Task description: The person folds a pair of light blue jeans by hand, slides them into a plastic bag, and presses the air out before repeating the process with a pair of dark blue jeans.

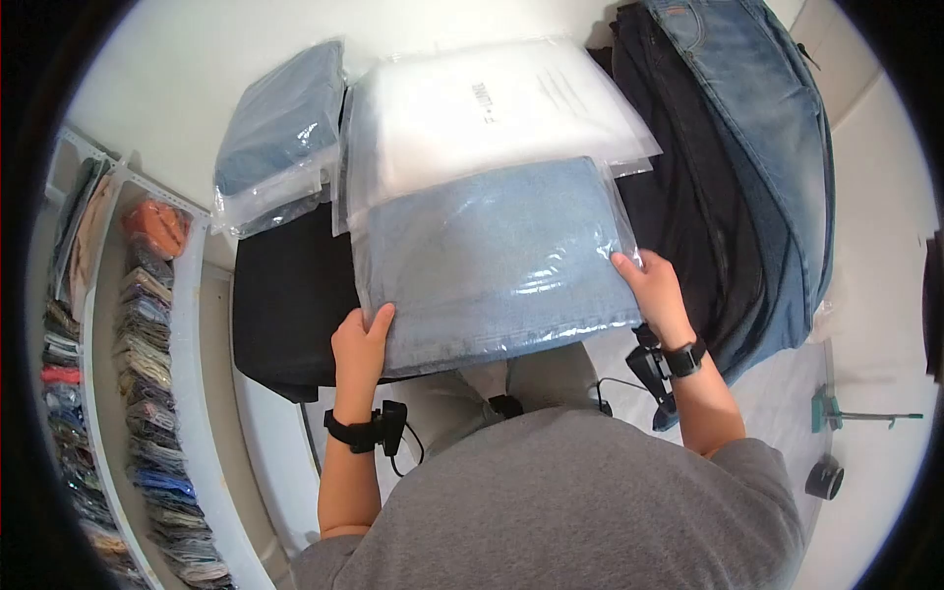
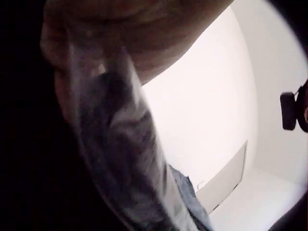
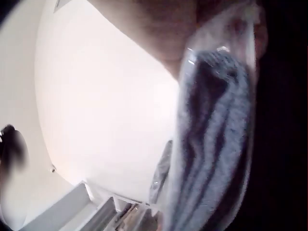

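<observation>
So the big thing here is a folded light-blue denim piece sealed in a clear plastic bag (image 1: pixel 492 261). It's glossy and a bit wrinkly along the near edge, and it's held flat just above a black cloth (image 1: pixel 290 295), with its far edge overlapping a white bagged item (image 1: pixel 492 108). The left hand (image 1: pixel 362 344) pinches the near-left corner, thumb on top. The right hand (image 1: pixel 654 290) grips the right edge the same way. Both hands' fingers are tucked underneath, out of sight.
</observation>
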Demonstrator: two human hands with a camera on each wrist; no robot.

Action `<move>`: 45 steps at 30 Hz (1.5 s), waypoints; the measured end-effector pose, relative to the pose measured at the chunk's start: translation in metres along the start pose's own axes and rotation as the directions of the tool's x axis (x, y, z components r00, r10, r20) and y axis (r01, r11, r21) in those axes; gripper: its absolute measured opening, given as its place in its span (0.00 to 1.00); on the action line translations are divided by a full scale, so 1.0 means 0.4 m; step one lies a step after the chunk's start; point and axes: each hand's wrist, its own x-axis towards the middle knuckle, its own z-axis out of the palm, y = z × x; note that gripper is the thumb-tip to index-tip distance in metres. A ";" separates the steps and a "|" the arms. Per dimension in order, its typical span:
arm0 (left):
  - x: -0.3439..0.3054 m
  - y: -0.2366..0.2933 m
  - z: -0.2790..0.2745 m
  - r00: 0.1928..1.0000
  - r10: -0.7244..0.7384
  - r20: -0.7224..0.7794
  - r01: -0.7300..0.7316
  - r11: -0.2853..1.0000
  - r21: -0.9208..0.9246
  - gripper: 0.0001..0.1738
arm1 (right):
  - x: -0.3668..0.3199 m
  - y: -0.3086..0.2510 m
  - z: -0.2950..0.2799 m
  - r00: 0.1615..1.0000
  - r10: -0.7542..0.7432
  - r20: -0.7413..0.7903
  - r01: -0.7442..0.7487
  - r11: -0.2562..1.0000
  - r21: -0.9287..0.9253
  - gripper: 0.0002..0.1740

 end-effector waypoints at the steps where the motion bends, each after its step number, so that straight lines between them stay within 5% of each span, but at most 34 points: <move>1: 0.007 -0.011 -0.005 0.999 -0.034 0.030 0.034 0.999 -0.022 0.24 | -0.008 0.008 -0.009 0.986 0.131 0.106 -0.143 0.983 0.119 0.20; 3: 0.012 -0.020 -0.035 0.929 -0.208 0.306 0.304 0.901 -0.309 0.24 | -0.023 -0.031 -0.046 0.893 0.267 0.361 -0.361 0.906 0.221 0.24; 5: 0.009 -0.005 -0.065 0.864 -0.240 0.443 0.425 0.820 -0.383 0.24 | -0.032 0.014 -0.056 0.866 0.113 0.487 -0.346 0.838 0.423 0.26; 7: 0.004 0.015 -0.070 0.844 -0.109 0.525 0.487 0.566 -0.665 0.27 | -0.046 -0.002 -0.075 0.851 0.020 0.525 -0.360 0.750 0.556 0.28; 8: 0.011 0.010 -0.070 0.847 -0.106 0.520 0.482 0.566 -0.669 0.27 | -0.050 -0.006 -0.087 0.832 -0.054 0.552 -0.395 0.642 0.657 0.32; 10: 0.025 -0.008 -0.064 0.774 -0.062 0.631 0.624 0.251 -0.740 0.29 | -0.043 0.037 -0.094 0.801 -0.078 0.594 -0.462 0.550 0.696 0.34; 11: 0.027 -0.011 -0.069 0.764 -0.060 0.643 0.635 0.248 -0.732 0.29 | -0.046 0.065 -0.090 0.768 -0.104 0.632 -0.531 0.449 0.719 0.37; 13: 0.021 0.020 -0.092 0.722 -0.012 0.692 0.602 0.504 -0.619 0.29 | -0.048 0.110 -0.074 0.780 -0.107 0.617 -0.527 0.421 0.739 0.34; 15: 0.022 0.047 -0.086 0.653 0.015 0.757 0.644 0.515 -0.566 0.26 | -0.054 0.149 -0.068 0.789 -0.040 0.613 -0.547 0.407 0.731 0.29; 17: 0.028 0.028 -0.065 0.682 -0.021 0.731 0.621 0.546 -0.563 0.25 | -0.078 0.172 -0.059 0.814 0.010 0.581 -0.536 0.396 0.745 0.24; 19: 0.018 0.031 -0.054 0.667 -0.027 0.745 0.647 0.515 -0.561 0.24 | -0.115 0.094 -0.033 0.884 0.074 0.461 -0.459 -0.038 0.888 0.21; 21: 0.010 0.011 -0.042 0.743 -0.037 0.668 0.578 0.539 -0.613 0.25 | -0.134 0.077 -0.032 0.876 0.112 0.469 -0.470 -0.016 0.883 0.22; 23: -0.001 0.023 -0.042 0.743 -0.040 0.668 0.584 0.526 -0.618 0.24 | -0.160 0.019 -0.012 0.902 -0.100 0.420 -0.425 -0.040 0.904 0.20; 25: -0.009 0.020 -0.040 0.747 -0.047 0.663 0.586 0.518 -0.624 0.23 | -0.157 0.057 0.004 0.902 0.053 0.427 -0.426 -0.042 0.904 0.15; 27: -0.018 0.001 -0.034 0.805 0.002 0.593 0.476 0.593 -0.649 0.22 | -0.154 0.096 0.007 0.927 0.182 0.327 -0.359 0.190 0.914 0.15; 34: -0.056 -0.048 -0.010 0.843 -0.074 0.533 0.482 0.546 -0.686 0.19 | -0.178 0.055 0.032 0.941 0.255 0.223 -0.205 -0.095 0.974 0.05; 38: -0.060 -0.031 -0.011 0.822 0.021 0.569 0.453 0.580 -0.677 0.18 | -0.188 0.054 0.022 0.906 0.023 0.423 -0.423 0.017 0.906 0.07; 41: -0.070 0.005 -0.015 0.802 0.031 0.597 0.490 0.538 -0.686 0.19 | -0.170 0.013 0.018 0.880 0.111 0.462 -0.475 0.193 0.858 0.06; 45: -0.072 -0.027 -0.006 0.776 0.027 0.630 0.538 0.492 -0.684 0.20 | -0.141 0.083 0.033 0.870 0.258 0.421 -0.472 0.183 0.863 0.05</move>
